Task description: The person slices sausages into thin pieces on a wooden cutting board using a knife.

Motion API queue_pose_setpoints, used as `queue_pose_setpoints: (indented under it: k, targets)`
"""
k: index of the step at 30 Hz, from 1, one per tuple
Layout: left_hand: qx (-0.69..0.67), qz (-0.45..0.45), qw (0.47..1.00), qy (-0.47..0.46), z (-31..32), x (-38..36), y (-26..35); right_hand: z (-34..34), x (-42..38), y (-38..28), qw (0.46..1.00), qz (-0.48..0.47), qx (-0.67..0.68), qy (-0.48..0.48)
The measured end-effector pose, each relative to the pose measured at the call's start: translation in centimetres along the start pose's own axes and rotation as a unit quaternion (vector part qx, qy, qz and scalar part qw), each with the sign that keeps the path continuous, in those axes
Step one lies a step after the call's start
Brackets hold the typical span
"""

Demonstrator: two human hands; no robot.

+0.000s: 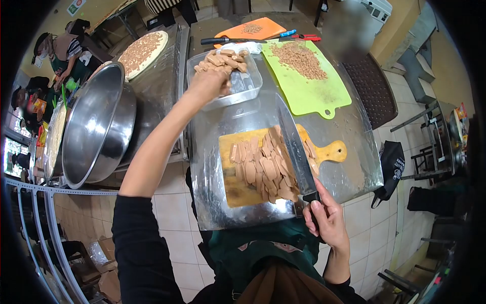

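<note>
My right hand is wrapped around the black handle of a large kitchen knife, its blade pointing away over the wooden cutting board. Thin sausage slices lie heaped on that board, mostly left of the blade, with a few to its right. At the clear plastic container, my left hand reaches over the near-left side with curled fingers; what they hold is hidden. Sausage pieces are piled at the container's far end, just beyond this hand.
Finely chopped bits cover part of a green cutting board. Behind it lies an orange board, near a black-handled knife. Large steel bowls and a topped round dough stand left. A chair is at the right.
</note>
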State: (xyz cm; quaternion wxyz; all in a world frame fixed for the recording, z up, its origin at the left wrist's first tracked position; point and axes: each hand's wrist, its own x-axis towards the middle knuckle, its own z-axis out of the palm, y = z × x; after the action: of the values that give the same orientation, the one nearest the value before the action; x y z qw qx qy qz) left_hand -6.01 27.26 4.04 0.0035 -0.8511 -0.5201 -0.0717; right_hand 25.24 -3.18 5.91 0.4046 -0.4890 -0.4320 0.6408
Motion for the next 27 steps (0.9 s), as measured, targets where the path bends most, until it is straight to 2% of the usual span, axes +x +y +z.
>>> queue_pose_setpoints:
  k: [1, 3, 5, 8, 11, 12, 15, 16, 19, 22, 25, 27]
  targets:
    - [-0.022, -0.022, 0.999, 0.028, -2.0, -1.5, 1.3, 0.1, -0.3, 0.0, 1.000, 0.004, 0.005, 0.003]
    - [-0.160, -0.079, 0.982, 0.062, -4.3, -5.2, 3.6, 0.3, -0.9, 0.3, 1.000, 0.006, 0.016, -0.008]
    - [-0.315, -0.143, 0.937, 0.055, -5.3, -9.8, 6.6, 0.7, -1.4, 0.7, 0.999, 0.019, 0.009, -0.024]
    - [-0.445, -0.242, 0.862, 0.038, -2.2, -16.6, 10.0, 1.6, -1.9, 1.0, 0.995, 0.071, -0.036, -0.055]
    - [-0.545, -0.307, 0.779, 0.045, 0.6, -20.9, 13.8, 2.4, -2.1, 3.0, 0.986, 0.024, -0.127, -0.104]
    - [-0.542, -0.316, 0.779, 0.020, 0.9, -21.6, 14.6, 2.8, -2.1, 3.0, 0.980, 0.036, -0.164, -0.109]
    - [-0.511, -0.356, 0.782, 0.038, 3.1, -22.5, 16.1, 3.8, -2.2, 3.5, 0.969, 0.044, -0.212, -0.116]
    - [-0.523, -0.366, 0.768, 0.043, 3.4, -22.6, 16.3, 4.1, -2.2, 3.5, 0.967, 0.044, -0.223, -0.114]
    - [-0.456, -0.361, 0.809, 0.087, 3.0, -22.9, 17.1, 4.2, -2.2, 4.2, 0.966, 0.053, -0.230, -0.105]
    - [-0.512, -0.372, 0.768, 0.096, 3.5, -23.3, 17.2, 4.6, -2.3, 4.4, 0.966, 0.088, -0.220, -0.105]
    - [-0.522, -0.370, 0.754, 0.147, 4.7, -23.7, 17.2, 4.5, -2.0, 4.1, 0.957, 0.084, -0.247, -0.127]
    - [-0.493, -0.374, 0.774, 0.134, 4.1, -23.7, 17.6, 4.3, -2.1, 4.6, 0.961, 0.040, -0.246, -0.120]
